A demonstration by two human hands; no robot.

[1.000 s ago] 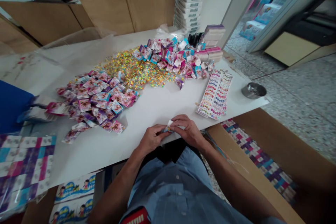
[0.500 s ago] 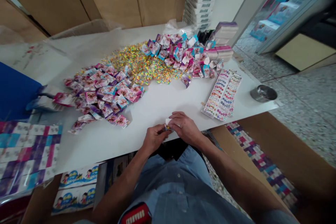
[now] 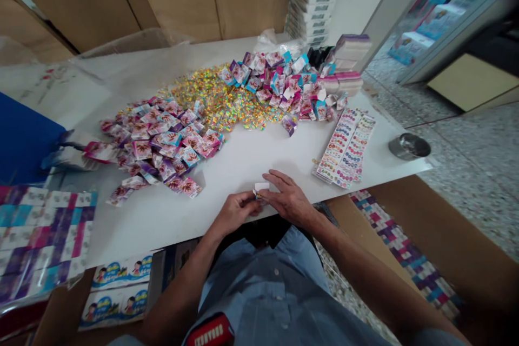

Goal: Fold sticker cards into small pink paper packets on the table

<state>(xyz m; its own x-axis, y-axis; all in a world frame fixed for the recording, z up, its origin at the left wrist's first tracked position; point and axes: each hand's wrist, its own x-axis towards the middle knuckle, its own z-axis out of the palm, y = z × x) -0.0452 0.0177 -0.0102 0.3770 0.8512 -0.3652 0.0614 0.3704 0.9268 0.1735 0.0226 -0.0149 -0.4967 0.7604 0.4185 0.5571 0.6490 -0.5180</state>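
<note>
Right, small carton (image 3: 261,187) is just over the tabletop's (image 3: 243,161) near edge, between both hands, white flap side showing. Left hand (image 3: 238,212) pinches its left side between thumb and fingers. Right hand (image 3: 289,201) touches the right side, fingers fanned; can't tell if its thumb pinches too.

Around: heap of printed cartons (image 3: 158,143) left, glittery yellow packets (image 3: 231,102) spread mid-back, second carton heap (image 3: 292,84) back right, one purple carton (image 3: 289,125) lying at its front. Together they fill the stretch beyond the hands. Sticker sheets (image 3: 344,147) overlap right of the right hand, metal bowl (image 3: 409,146) near the right corner. White box stack (image 3: 318,2) at the back, clear plastic (image 3: 130,59) back left. Cardboard box (image 3: 450,221) with packed cartons (image 3: 405,248) sits below right.

Hard to see: small carton mostly covered by fingers, print unreadable, contents unclear. Right forearm hides part of the cardboard box, dark lower-right corner swallows more. Wrapped carton pack (image 3: 44,238) and blue panel (image 3: 26,138) cut off at left edge; white stack cut off at top, labels too small to read.
</note>
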